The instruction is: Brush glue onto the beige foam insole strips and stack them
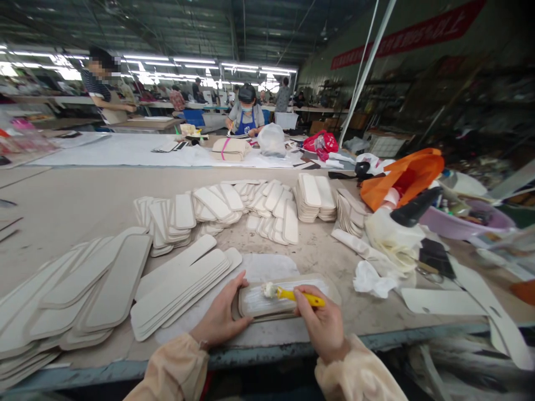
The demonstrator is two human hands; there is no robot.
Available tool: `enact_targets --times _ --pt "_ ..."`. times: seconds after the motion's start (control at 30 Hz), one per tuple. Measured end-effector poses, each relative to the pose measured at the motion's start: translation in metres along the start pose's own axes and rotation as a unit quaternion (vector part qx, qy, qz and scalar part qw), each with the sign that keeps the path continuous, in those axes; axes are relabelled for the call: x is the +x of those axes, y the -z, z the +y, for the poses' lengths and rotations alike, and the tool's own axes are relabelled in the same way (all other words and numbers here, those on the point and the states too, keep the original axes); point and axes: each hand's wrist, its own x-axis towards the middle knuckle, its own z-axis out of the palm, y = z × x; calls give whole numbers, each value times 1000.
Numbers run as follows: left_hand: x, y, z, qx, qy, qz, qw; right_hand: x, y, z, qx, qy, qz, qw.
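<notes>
My right hand point(324, 320) is closed around the yellow handle of a brush point(301, 297). The brush's whitish bristles rest on the top panel of a small stack of rounded panels point(254, 303), where a streaky white coating shows. My left hand point(225, 312) holds the left end of that stack, thumb at the near edge and fingers at the far side. Under the stack lies a pale sheet point(271, 264). Just left of my left hand is a fanned pile of long off-white strips point(179, 295).
Larger panels point(112, 284) overlap at the left. Several piles of small panels point(267, 200) stand behind the work spot. To the right are a white bottle point(393, 228) with a dark nozzle, crumpled paper point(374, 278), an orange bag point(401, 178) and a purple basin point(463, 223). A co-worker point(246, 117) sits across.
</notes>
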Motion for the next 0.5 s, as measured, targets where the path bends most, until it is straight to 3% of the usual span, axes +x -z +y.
enact_targets --times 0.17,0.27,0.33,0.4,0.5 --pt "-2 1 1 -20 -13 20 1000 10 40 5 8 18 139 990" --pt "-4 0 -3 -81 -9 48 995 21 57 16 145 -15 197 970" --pt "-5 -1 -4 -177 25 97 979 29 66 21 247 -40 230 940" --pt "-4 1 0 -314 83 192 926 36 74 23 326 -56 272 903" --pt "-1 9 29 -514 119 311 790 43 82 25 399 -78 308 860"
